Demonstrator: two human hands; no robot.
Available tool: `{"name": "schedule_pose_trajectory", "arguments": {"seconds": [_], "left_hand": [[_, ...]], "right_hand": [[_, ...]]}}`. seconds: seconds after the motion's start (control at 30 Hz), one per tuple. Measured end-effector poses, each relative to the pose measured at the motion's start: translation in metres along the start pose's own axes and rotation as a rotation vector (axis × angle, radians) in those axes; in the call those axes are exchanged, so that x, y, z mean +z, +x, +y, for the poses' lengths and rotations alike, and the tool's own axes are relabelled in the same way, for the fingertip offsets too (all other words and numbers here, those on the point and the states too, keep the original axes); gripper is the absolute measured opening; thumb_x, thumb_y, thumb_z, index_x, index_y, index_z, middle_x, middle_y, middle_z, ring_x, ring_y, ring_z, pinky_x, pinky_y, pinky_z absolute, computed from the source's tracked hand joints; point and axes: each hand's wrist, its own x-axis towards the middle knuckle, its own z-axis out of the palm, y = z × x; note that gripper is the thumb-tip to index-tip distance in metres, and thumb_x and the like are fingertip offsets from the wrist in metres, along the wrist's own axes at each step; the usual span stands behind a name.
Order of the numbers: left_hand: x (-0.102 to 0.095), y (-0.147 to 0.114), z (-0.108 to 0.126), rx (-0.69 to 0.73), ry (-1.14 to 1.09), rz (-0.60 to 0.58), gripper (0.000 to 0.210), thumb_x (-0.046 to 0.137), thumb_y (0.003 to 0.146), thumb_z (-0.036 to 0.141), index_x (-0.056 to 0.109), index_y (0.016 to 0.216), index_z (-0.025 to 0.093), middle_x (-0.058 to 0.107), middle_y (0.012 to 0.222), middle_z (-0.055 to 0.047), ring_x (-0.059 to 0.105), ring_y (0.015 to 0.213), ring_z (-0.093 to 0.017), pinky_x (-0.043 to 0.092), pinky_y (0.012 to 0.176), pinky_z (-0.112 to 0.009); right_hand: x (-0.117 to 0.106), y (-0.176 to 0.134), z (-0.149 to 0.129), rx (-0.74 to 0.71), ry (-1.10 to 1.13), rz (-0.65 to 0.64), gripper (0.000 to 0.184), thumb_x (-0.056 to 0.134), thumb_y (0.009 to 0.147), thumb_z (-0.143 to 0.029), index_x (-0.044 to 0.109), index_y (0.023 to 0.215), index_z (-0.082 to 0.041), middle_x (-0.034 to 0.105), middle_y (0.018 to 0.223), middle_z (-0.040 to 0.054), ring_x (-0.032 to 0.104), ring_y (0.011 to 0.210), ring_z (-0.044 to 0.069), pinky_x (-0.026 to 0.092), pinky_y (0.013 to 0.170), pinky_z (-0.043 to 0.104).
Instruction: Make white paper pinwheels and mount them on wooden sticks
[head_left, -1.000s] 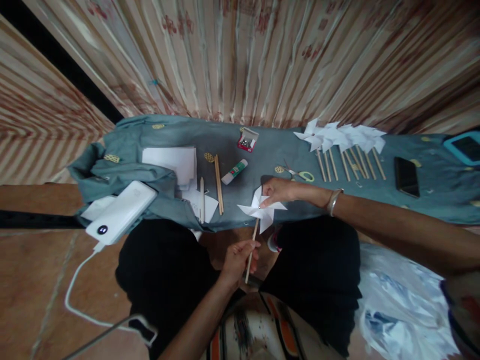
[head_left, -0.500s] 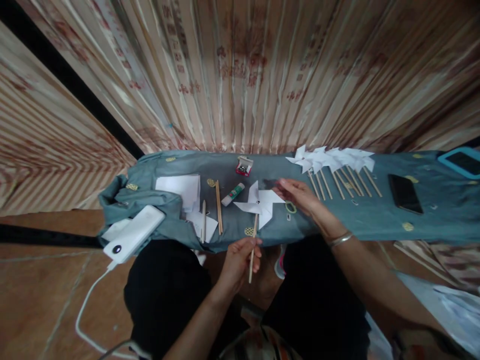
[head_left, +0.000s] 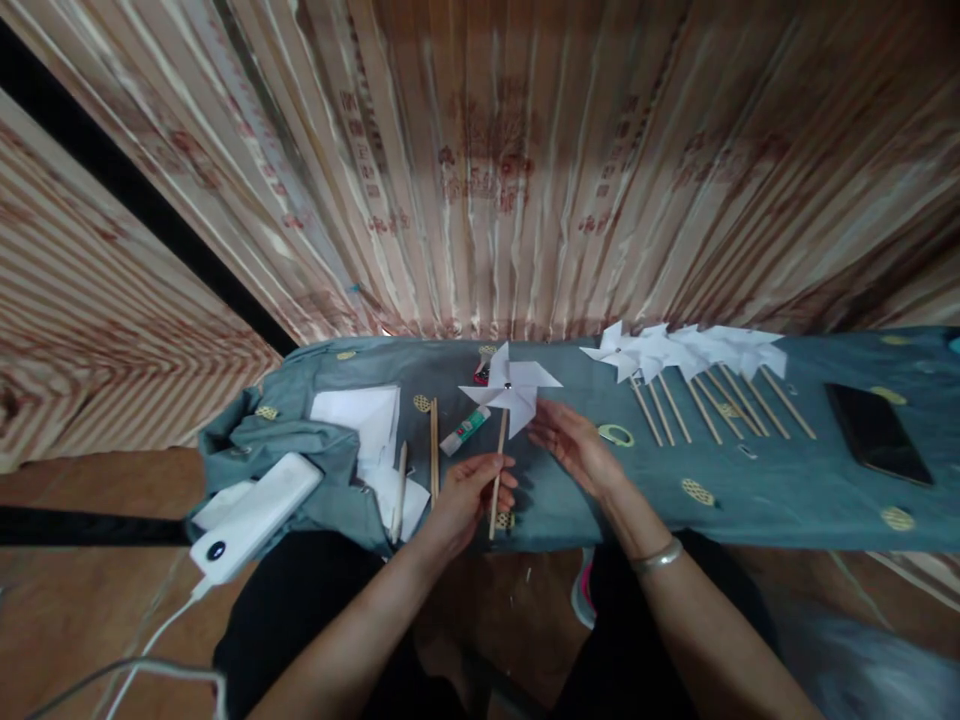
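A white paper pinwheel on a thin wooden stick stands up over the cloth-covered table, with a small pin at its centre. Fingers and thumb of my left hand pinch the lower part of the stick. My right hand, a silver bangle on its wrist, is beside the lower right blade, fingers stretched out and apart. Whether its fingertips touch the paper I cannot tell. Behind the pinwheel, a small red box is partly hidden. A green and white glue stick lies left of the wooden stick.
Several finished pinwheels lie in a row at the right, near a black phone. A greenish tape ring is nearer. At left are white paper sheets, loose sticks, a pencil-like stick and a cabled white power bank.
My left hand has raised the pinwheel away from me, so it now overlaps the red box. My right hand has shifted lower beside the blades. The camera view has tilted up.
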Motion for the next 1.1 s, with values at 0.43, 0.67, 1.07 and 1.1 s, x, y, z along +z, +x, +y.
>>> {"name": "schedule_pose_trajectory", "arguments": {"seconds": [0.43, 0.67, 1.07, 1.1], "left_hand": [[-0.009, 0.015, -0.009, -0.021, 0.038, 0.047, 0.046, 0.09, 0.049, 0.048, 0.078, 0.075, 0.013, 0.066, 0.066, -0.002, 0.053, 0.062, -0.008, 0.041, 0.063, -0.02], [-0.012, 0.02, -0.012, 0.034, 0.101, 0.059, 0.046, 0.088, 0.05, 0.05, 0.079, 0.077, 0.015, 0.064, 0.064, -0.002, 0.049, 0.059, -0.009, 0.034, 0.058, -0.022], [-0.01, 0.019, -0.013, 0.067, 0.163, 0.073, 0.045, 0.087, 0.051, 0.051, 0.08, 0.077, 0.016, 0.067, 0.068, -0.004, 0.05, 0.063, -0.011, 0.036, 0.062, -0.023], [-0.01, 0.019, -0.013, 0.063, 0.167, 0.071, 0.045, 0.087, 0.051, 0.051, 0.08, 0.078, 0.016, 0.068, 0.068, -0.004, 0.051, 0.063, -0.011, 0.037, 0.063, -0.024]], "right_hand": [[0.003, 0.004, -0.004, 0.033, -0.043, 0.017, 0.042, 0.093, 0.049, -0.038, 0.073, 0.083, -0.021, 0.072, 0.07, -0.0029, 0.069, 0.064, 0.009, 0.054, 0.06, 0.016], [0.007, 0.005, -0.005, 0.055, 0.007, 0.026, 0.041, 0.094, 0.046, -0.035, 0.072, 0.078, -0.021, 0.071, 0.067, -0.0044, 0.068, 0.06, 0.008, 0.054, 0.057, 0.015], [0.015, 0.004, 0.003, 0.101, -0.019, 0.009, 0.039, 0.093, 0.046, -0.035, 0.071, 0.074, -0.02, 0.073, 0.069, -0.0028, 0.067, 0.059, 0.008, 0.054, 0.057, 0.016], [0.017, 0.003, 0.004, 0.108, -0.025, 0.007, 0.039, 0.093, 0.045, -0.036, 0.07, 0.072, -0.019, 0.073, 0.07, -0.0026, 0.066, 0.059, 0.008, 0.054, 0.057, 0.016]]}}
